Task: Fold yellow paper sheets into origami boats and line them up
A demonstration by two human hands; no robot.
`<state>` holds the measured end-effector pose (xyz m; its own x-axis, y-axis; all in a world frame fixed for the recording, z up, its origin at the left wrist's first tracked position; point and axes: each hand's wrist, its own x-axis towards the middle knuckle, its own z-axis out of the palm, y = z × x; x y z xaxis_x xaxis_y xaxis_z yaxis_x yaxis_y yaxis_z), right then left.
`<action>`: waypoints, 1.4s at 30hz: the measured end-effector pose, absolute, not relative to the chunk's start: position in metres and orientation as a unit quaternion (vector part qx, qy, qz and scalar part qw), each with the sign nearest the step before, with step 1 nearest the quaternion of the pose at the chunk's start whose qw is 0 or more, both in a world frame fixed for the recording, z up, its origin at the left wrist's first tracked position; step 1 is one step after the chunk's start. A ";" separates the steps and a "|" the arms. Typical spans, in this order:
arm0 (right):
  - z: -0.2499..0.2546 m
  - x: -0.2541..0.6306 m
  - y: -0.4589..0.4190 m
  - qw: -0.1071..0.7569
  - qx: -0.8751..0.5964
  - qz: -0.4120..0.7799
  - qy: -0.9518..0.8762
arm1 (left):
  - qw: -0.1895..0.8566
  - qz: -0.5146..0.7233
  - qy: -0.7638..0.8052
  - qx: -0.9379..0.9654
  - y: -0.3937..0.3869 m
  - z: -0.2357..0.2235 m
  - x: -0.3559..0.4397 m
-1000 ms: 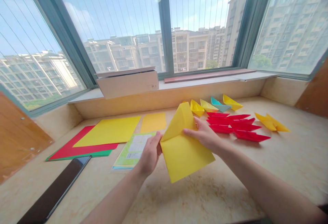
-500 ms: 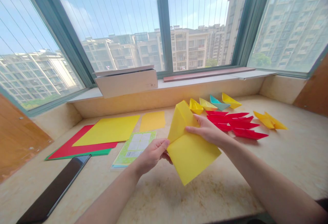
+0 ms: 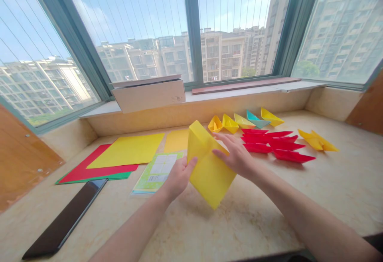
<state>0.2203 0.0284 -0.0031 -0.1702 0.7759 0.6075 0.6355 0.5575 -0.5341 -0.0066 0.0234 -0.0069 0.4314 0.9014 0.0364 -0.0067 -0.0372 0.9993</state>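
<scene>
A sheet of folded yellow paper (image 3: 212,176) is held up over the counter, tilted, with a pointed, creased flap at its top. My left hand (image 3: 181,174) is closed on its left edge, thumb in front and the other fingers hidden behind. At the upper right edge, my right hand (image 3: 236,154) has its thumb against the front of the paper and its other fingers stretched along the edge. Behind the right hand lie several red folded paper boats (image 3: 278,144). A row of small folded boats, among them a teal one (image 3: 257,120), stands farther back.
Large sheets of coloured paper, the top one a yellow sheet (image 3: 127,150), lie at the left. A black phone (image 3: 67,218) and a green-and-white paper packet (image 3: 157,172) are nearer. A yellow folded piece (image 3: 317,140) sits at the right. A white box (image 3: 149,94) stands on the windowsill.
The folded yellow paper has moved left and turned, its lower part narrower in view. My right hand has shifted left with its fingers more spread. An orange-yellow boat behind it is now uncovered.
</scene>
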 end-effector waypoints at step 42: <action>-0.006 0.193 0.003 0.359 -0.411 0.139 -0.827 | 0.538 0.447 0.415 0.582 0.014 -0.017 0.009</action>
